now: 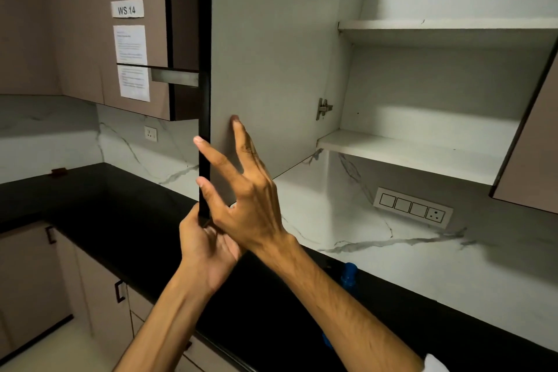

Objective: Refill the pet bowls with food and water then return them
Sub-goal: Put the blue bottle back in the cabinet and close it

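The open cabinet door (271,63) is gripped at its lower near corner by the left hand (205,248). The right hand (247,202) is spread flat, fingertips pressed on the door's inner face. Bare shelves (422,154) are seen to the right. No pet bowls are in view; a blue object (348,276) is partly hidden behind the right forearm on the black counter (120,205).

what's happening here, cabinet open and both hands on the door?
A person stands at a black kitchen counter with both hands on an open upper cabinet door. The left hand grips the door's bottom corner at its dark edge; the right hand rests spread against the door's inner face. The shelves visible inside look bare. No pet bowls are in view. A blue object on the counter sits partly hidden behind the right forearm.
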Demonstrator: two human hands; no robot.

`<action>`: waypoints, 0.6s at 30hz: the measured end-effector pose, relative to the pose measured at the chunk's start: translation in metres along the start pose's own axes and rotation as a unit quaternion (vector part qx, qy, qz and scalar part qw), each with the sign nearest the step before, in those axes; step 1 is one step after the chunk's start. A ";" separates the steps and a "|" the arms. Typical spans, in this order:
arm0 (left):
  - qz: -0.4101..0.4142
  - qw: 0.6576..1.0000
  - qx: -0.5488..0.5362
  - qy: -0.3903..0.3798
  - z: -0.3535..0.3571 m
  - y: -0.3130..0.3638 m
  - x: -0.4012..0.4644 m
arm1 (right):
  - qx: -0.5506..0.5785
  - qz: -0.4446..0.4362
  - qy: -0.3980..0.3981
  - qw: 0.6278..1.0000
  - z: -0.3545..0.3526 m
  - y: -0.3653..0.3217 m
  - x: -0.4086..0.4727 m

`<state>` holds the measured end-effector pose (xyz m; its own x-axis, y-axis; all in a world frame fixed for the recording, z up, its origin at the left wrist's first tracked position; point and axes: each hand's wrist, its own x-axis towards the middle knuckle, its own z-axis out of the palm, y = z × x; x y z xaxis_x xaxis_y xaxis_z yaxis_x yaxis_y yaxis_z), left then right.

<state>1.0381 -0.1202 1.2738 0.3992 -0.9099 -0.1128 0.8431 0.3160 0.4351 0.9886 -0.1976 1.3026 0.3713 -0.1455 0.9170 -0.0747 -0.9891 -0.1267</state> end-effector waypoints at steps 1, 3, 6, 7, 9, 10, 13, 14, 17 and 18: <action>0.007 1.000 -0.005 0.001 0.000 0.003 0.000 | 0.003 0.001 -0.001 1.000 0.004 -0.001 0.002; 0.013 1.000 -0.002 -0.006 0.000 0.007 0.001 | 0.005 0.004 0.000 1.000 0.010 -0.002 0.004; 0.019 1.000 -0.001 0.003 -0.002 0.009 0.005 | 0.006 0.005 0.006 1.000 0.014 -0.003 0.003; 0.018 1.000 -0.002 0.004 -0.003 0.008 0.005 | 0.006 0.004 0.006 1.000 0.014 -0.002 0.003; 0.013 1.000 -0.013 0.006 -0.003 0.008 0.006 | 0.004 0.002 0.006 1.000 0.013 -0.001 0.003; 0.013 1.000 -0.019 0.000 -0.004 0.007 0.007 | 0.003 0.002 0.004 1.000 0.013 0.000 0.003; 0.017 0.999 -0.020 -0.018 -0.003 0.007 0.005 | 0.002 0.004 -0.001 1.000 0.013 0.000 0.003; 0.018 0.999 -0.021 -0.019 -0.003 0.007 0.004 | 0.002 0.005 -0.001 1.000 0.013 0.000 0.003; 0.020 0.999 -0.027 -0.014 -0.002 0.007 0.003 | 0.001 0.007 -0.002 1.000 0.011 -0.001 0.004; 0.017 0.999 -0.027 -0.010 -0.002 0.007 0.004 | 0.002 0.007 -0.003 1.000 0.011 -0.001 0.004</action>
<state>1.0461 -0.1210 1.2741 0.4208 -0.9035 -0.0811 0.8480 0.3600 0.3889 0.9997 -0.1971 1.3020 0.3765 -0.1601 0.9125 -0.0766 -0.9870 -0.1415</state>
